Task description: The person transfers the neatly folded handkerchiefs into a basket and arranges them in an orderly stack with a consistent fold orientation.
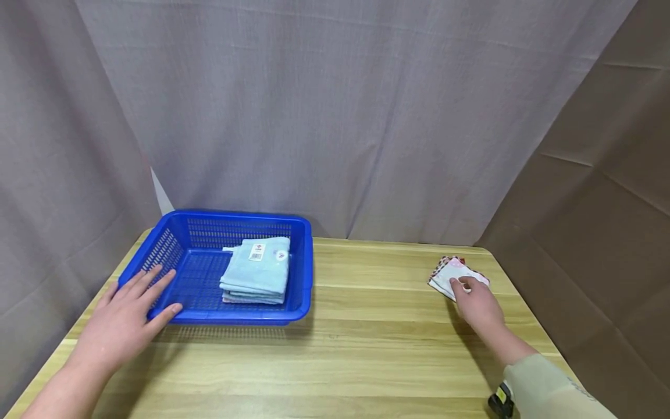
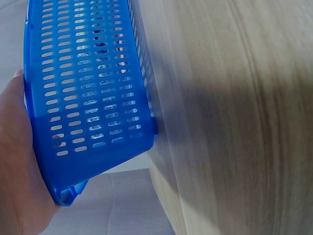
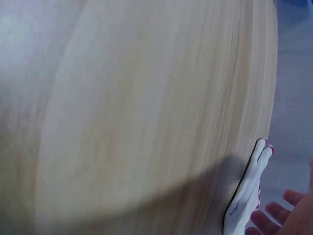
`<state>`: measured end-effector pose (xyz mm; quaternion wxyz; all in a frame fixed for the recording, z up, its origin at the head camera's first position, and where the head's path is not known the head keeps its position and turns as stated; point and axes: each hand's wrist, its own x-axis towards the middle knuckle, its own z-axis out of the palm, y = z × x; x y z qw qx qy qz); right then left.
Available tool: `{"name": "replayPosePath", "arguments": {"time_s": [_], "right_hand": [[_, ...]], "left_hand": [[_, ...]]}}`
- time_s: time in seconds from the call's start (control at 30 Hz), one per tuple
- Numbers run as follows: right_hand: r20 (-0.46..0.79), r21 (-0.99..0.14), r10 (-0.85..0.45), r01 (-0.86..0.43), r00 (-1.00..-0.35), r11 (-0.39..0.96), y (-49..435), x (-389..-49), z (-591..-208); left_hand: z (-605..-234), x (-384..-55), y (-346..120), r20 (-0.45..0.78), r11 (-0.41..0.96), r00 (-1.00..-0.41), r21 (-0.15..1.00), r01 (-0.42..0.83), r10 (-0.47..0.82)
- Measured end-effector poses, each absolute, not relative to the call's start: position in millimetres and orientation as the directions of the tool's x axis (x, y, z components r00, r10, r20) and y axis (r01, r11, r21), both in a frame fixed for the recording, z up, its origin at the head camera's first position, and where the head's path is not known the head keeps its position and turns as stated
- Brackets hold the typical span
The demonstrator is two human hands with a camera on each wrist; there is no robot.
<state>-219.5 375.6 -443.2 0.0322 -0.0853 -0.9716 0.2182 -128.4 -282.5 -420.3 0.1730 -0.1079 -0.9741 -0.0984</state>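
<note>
My left hand (image 1: 117,323) lies with fingers spread over the near left corner of a blue plastic basket (image 1: 230,316). The left wrist view shows that hand (image 2: 17,161) against the rim, beside the slotted wall. Inside the basket's right half sits a stack of folded light-blue towels (image 1: 256,272) with a paper label on top. Far to the right, my right hand (image 1: 477,302) hovers its thumb and bent fingers over a small stack of folded white cloths (image 1: 446,278) with red patterned edges. In the right wrist view its loosely bent fingers (image 3: 277,212) are just beside the cloths.
A light wooden table (image 1: 366,349) carries everything. Grey curtain (image 1: 335,116) hangs along the back and left, and a brown fabric wall (image 1: 602,233) borders the right side. A black strap device (image 1: 501,400) is at the right sleeve.
</note>
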Motion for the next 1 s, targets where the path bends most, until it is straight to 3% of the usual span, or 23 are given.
{"name": "replayPosePath", "arguments": {"time_s": [0.4, 0.7, 1.0], "right_hand": [[-0.013, -0.398, 0.28, 0.262, -0.96, 0.879, 402.8, -227.9, -448.0], [-0.111, -0.391, 0.361, 0.374, -0.926, 0.841, 418.5, -229.3, -446.9], [-0.142, -0.372, 0.359, 0.386, -0.922, 0.844, 429.7, -230.0, -447.9]], "left_hand": [[-421.0, -129.5, -282.9, 0.351, 0.959, -0.92, 0.151, 0.241, 0.176], [-420.5, -129.7, -281.7, 0.351, 0.958, -0.92, 0.156, 0.239, 0.173], [-419.9, -129.0, -281.2, 0.361, 0.958, -0.917, 0.155, 0.242, 0.173]]}}
